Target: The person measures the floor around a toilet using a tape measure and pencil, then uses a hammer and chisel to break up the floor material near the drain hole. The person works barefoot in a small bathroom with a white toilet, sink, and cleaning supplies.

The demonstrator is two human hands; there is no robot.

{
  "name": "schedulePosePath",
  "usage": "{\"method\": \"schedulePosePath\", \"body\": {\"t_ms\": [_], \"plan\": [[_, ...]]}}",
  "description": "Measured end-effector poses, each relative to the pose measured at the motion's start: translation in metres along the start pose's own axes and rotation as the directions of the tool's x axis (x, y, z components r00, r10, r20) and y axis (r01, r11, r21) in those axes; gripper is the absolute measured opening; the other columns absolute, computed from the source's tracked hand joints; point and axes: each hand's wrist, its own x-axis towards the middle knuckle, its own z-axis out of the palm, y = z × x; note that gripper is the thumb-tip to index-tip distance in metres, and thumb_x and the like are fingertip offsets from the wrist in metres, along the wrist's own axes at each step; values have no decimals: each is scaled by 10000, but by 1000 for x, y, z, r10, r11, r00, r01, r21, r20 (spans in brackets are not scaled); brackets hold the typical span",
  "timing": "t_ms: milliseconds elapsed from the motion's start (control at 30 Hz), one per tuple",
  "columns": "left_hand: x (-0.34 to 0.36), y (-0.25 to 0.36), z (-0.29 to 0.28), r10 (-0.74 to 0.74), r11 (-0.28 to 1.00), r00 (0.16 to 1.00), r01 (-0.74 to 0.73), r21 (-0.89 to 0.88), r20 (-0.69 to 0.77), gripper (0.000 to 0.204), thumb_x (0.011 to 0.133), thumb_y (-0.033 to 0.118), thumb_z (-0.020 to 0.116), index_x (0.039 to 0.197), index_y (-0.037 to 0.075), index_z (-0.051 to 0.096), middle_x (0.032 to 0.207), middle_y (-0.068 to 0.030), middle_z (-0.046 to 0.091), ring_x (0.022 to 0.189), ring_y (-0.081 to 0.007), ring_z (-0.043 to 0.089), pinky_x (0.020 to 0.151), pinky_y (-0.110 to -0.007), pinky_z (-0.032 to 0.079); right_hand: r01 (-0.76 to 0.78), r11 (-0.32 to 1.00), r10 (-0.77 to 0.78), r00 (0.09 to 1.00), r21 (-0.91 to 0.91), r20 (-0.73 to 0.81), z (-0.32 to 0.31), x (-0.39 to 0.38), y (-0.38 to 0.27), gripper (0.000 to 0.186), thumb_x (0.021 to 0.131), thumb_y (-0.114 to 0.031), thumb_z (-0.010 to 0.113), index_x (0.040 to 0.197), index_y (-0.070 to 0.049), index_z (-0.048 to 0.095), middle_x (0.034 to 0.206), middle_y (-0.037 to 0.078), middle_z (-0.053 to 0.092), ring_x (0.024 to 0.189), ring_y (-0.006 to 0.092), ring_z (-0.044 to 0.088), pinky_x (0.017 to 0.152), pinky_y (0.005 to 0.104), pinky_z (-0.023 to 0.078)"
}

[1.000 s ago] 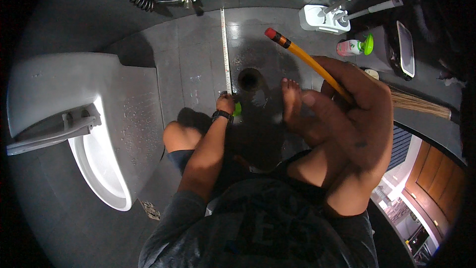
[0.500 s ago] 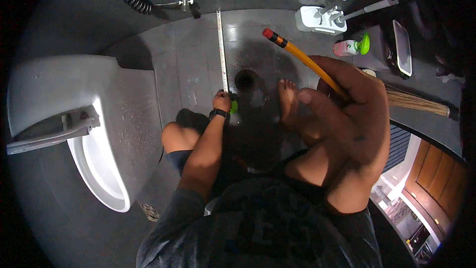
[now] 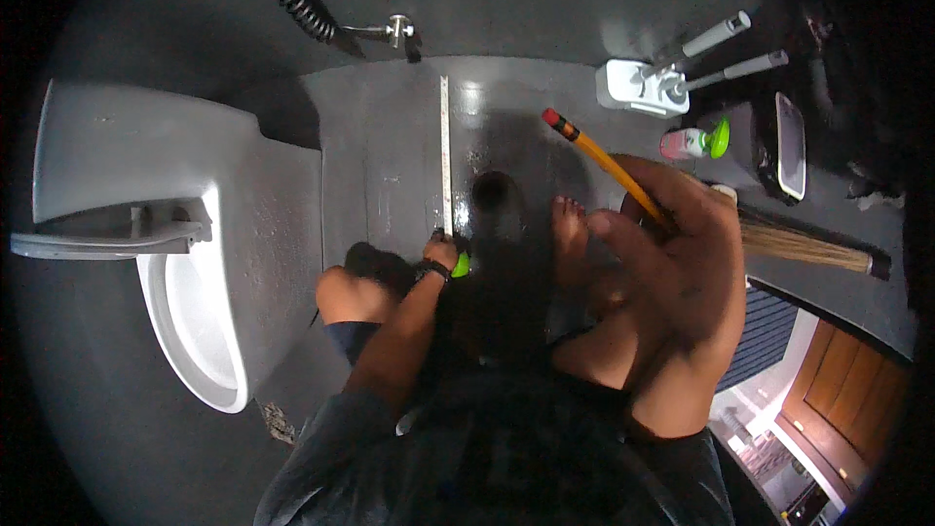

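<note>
Low in the middle, my left hand grips a green tape measure at floor level. Its pale blade lies extended toward the back wall, left of a round dark drain hole. My right hand, raised close to the camera, has its fingers closed on a yellow pencil with a red eraser pointing up and left. Behind that hand, my bare foot rests on the wet grey floor.
A white toilet stands left. A hose joins a wall valve. Along the right are brushes in a white holder, a spray bottle, a container, a broom, and a doorway with a wooden door.
The floor and wall appear lower in view as the camera has shifted. The tape's far end now looks slightly short of the back wall. Both hands keep their holds.
</note>
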Motion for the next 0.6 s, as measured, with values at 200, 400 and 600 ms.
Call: {"method": "schedulePosePath", "body": {"t_ms": [200,400,600], "plan": [[5,-12,11,221,920,973,-230,318,64,252,979,224,543,1072,19,655,1024,-281,704,1011,-428,689,851,-542,547,-83,991,82,997,104,17,1,-2,-4,356,808,-30,800,1146,37,709,871,146,715,709,177,682,629,298,499],[-12,15,-4,29,987,996,-42,158,85,279,987,221,543,1155,24,647,1093,-239,721,1061,-408,695,879,-529,555,106,994,-99,983,37,-152,17,-8,-7,395,789,45,784,1174,27,696,949,111,672,822,164,641,721,287,486],[-27,42,-27,-104,972,991,83,218,86,346,970,281,573,1198,27,631,1124,-256,710,1075,-448,680,882,-528,558,-232,973,231,972,13,49,5,1,-16,391,789,35,777,1174,36,713,923,79,678,784,134,570,719,280,468]]}}
